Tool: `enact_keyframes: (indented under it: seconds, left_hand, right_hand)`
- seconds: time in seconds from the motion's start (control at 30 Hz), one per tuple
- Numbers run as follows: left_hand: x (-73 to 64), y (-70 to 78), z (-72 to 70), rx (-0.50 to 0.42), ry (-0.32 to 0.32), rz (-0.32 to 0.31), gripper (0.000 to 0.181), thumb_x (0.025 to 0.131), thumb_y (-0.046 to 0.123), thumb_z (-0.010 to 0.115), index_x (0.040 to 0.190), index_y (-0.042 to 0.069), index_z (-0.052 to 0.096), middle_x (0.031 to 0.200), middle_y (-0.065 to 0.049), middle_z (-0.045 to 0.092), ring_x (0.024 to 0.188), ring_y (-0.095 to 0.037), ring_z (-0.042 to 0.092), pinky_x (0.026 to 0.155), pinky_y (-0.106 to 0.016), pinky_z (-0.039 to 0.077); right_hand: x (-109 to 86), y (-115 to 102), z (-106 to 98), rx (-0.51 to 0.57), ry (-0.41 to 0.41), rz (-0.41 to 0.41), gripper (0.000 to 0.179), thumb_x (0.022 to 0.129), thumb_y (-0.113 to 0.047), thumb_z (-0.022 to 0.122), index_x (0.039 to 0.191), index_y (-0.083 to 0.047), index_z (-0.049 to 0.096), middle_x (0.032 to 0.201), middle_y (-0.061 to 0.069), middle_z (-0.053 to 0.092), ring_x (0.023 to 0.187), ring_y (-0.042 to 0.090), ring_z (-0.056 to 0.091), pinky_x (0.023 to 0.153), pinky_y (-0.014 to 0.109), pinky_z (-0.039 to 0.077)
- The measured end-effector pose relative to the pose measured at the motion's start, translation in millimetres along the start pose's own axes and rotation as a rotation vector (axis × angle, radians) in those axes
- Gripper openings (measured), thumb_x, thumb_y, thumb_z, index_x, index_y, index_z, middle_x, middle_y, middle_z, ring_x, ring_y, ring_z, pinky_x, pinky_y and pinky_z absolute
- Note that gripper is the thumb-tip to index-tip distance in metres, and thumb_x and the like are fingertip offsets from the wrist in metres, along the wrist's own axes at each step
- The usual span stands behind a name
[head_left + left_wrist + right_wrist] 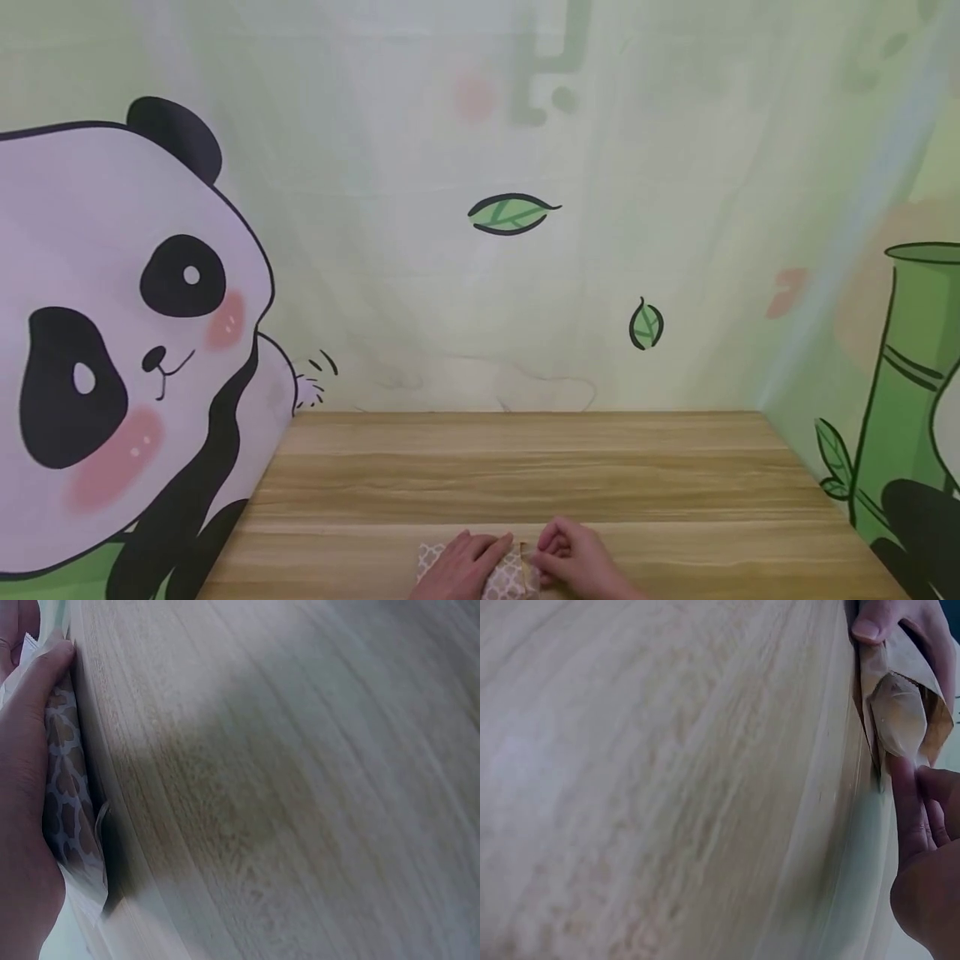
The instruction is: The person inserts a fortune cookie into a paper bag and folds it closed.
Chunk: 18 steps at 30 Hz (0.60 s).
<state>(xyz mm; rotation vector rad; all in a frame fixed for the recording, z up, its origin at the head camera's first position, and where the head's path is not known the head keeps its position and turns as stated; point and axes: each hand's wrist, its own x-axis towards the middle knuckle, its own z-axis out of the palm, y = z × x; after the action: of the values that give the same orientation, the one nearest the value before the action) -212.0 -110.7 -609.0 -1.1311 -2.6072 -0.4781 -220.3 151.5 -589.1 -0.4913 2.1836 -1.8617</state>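
Note:
A paper bag (508, 578) with a beige-and-white blotch pattern lies at the table's near edge, brown on the inside. My left hand (467, 567) rests over it with extended fingers; in the left wrist view its thumb runs along the patterned side. At the bag's open end, in the right wrist view, a translucent plastic packet (898, 716) shows in the mouth. My right hand (573, 560) pinches the end of that packet between thumb and fingers. What the packet contains is too blurred to make out.
The wooden table (525, 467) stretches back from the hands to a light green backdrop (420, 275). Pandas, leaves and bamboo are printed on this cloth, which also hangs along the left and right sides.

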Motion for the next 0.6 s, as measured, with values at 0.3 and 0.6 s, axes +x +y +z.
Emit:
enact_keyframes:
  seconds: [0.3,0.6]
  left_hand:
    - [0.7,2.3,-0.4,-0.005,-0.027,-0.023,0.084,0.096,0.075,0.06,0.153,0.013,0.057,0.13,-0.005,0.068,0.12,-0.02,0.064,0.109,-0.052,0.051]
    - [0.7,4.9,0.5,-0.003,-0.011,-0.033,0.082,0.098,0.075,0.058,0.152,0.013,0.058,0.129,-0.004,0.069,0.119,-0.019,0.065,0.108,-0.052,0.051]
  right_hand:
    - [-8.4,-6.6,-13.2,-0.157,-0.065,-0.009,0.022,0.093,-0.009,0.081,0.106,-0.001,0.065,0.086,0.005,0.075,0.079,0.01,0.072,0.074,0.022,0.058]
    - [-12.6,1.4,-6.5,-0.139,-0.113,-0.091,0.026,0.088,-0.004,0.082,0.108,0.002,0.066,0.085,-0.001,0.074,0.076,0.006,0.071,0.07,0.022,0.058]
